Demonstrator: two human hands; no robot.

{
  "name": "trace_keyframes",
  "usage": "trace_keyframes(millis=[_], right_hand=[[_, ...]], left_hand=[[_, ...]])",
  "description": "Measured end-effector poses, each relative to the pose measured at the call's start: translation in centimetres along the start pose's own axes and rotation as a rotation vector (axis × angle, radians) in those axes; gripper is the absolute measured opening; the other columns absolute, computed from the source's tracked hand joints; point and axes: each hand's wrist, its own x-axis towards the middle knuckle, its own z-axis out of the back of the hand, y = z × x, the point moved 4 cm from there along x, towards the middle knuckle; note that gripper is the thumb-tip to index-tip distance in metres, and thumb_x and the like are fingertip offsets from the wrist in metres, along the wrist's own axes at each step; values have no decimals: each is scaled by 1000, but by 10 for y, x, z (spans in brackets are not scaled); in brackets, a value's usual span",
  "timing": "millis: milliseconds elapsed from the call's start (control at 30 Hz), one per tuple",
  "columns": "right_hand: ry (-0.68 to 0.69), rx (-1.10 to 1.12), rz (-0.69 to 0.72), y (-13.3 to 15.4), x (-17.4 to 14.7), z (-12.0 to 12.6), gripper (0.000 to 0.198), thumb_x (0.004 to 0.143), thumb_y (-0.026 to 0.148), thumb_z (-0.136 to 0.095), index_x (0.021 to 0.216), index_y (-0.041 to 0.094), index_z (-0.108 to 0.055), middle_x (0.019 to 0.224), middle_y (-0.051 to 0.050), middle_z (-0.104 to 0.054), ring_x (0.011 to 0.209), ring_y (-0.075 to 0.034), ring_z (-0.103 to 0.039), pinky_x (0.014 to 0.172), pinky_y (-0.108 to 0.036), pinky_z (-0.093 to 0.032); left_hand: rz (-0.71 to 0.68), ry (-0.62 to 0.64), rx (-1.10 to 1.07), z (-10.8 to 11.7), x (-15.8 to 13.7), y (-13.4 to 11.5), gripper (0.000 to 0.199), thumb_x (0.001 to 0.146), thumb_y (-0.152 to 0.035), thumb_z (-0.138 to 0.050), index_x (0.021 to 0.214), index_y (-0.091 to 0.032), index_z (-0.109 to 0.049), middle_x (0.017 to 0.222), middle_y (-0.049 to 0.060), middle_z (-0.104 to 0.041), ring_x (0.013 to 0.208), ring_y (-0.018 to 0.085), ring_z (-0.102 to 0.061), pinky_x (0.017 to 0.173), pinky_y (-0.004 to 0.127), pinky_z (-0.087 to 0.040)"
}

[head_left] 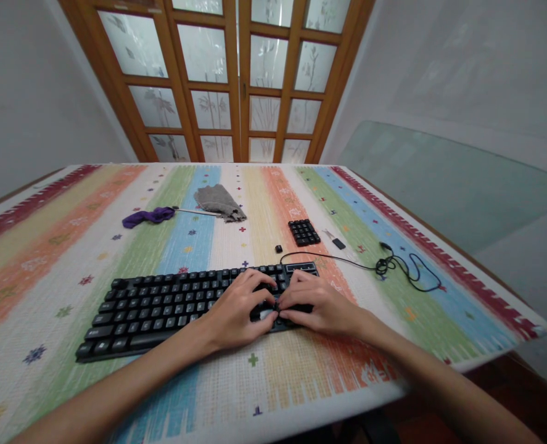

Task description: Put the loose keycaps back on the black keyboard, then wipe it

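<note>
A black keyboard point(162, 308) lies across the front of the table, angled slightly. Over its right end, my left hand point(243, 305) has its fingers curled, with thumb and fingertips close together. My right hand point(317, 302) meets it there, fingers bent and pinched beside the left fingertips. Whatever they pinch is too small and hidden to make out. Something pale shows under the left thumb. Behind the keyboard a block of loose black keycaps point(304, 232) is arranged in rows, and a single keycap point(279, 249) lies apart to its left.
A small black-handled tool point(338, 244) with thin pale prongs lies right of the keycaps. The keyboard's cable point(384, 266) is bundled at the right. Farther back are a grey cloth point(220, 202), a thin pale stick point(198, 213) and a purple cloth point(148, 217) on the striped tablecloth point(60, 259).
</note>
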Motion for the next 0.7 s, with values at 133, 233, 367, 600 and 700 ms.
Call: trace_keyframes(millis=[133, 233, 367, 600, 700], right_hand=[[-15, -3, 34, 1, 1, 0, 9, 91, 15, -66, 92, 17, -74, 89, -5, -75, 84, -19, -57, 81, -38, -48], [-18, -18, 44, 2, 0, 0, 11, 93, 16, -64, 93, 17, -74, 90, -6, -75, 85, -19, -58, 84, -40, -48], [-13, -36, 51, 3, 0, 1, 13, 93, 15, -62, 94, 17, -75, 91, -7, -75, 86, -20, -56, 80, -39, -50], [-35, -63, 86, 6, 1, 1, 15, 94, 14, -61, 94, 16, -76, 92, -8, -74, 85, -20, -55, 76, -37, -50], [-30, -73, 82, 6, 1, 1, 15, 94, 13, -62, 94, 15, -76, 93, -9, -74, 87, -21, -55, 77, -38, -50]], left_hand=[[6, 7, -7, -1, -1, 1, 9, 85, -18, -68, 94, -19, -67, 114, 8, -62, 112, 24, -54, 101, 44, -45], [13, 24, -7, -2, -1, 2, 10, 86, -19, -67, 96, -20, -68, 114, 8, -63, 113, 24, -54, 101, 45, -45], [21, 37, -6, -2, 0, 1, 9, 88, -20, -65, 97, -20, -68, 115, 8, -63, 113, 24, -54, 102, 45, -44], [28, 50, 6, -1, -1, 1, 10, 90, -21, -64, 99, -21, -67, 114, 7, -63, 114, 24, -53, 103, 46, -43], [31, 57, 7, -2, -2, 1, 10, 90, -21, -64, 99, -21, -66, 115, 7, -63, 115, 24, -53, 104, 46, -42]])
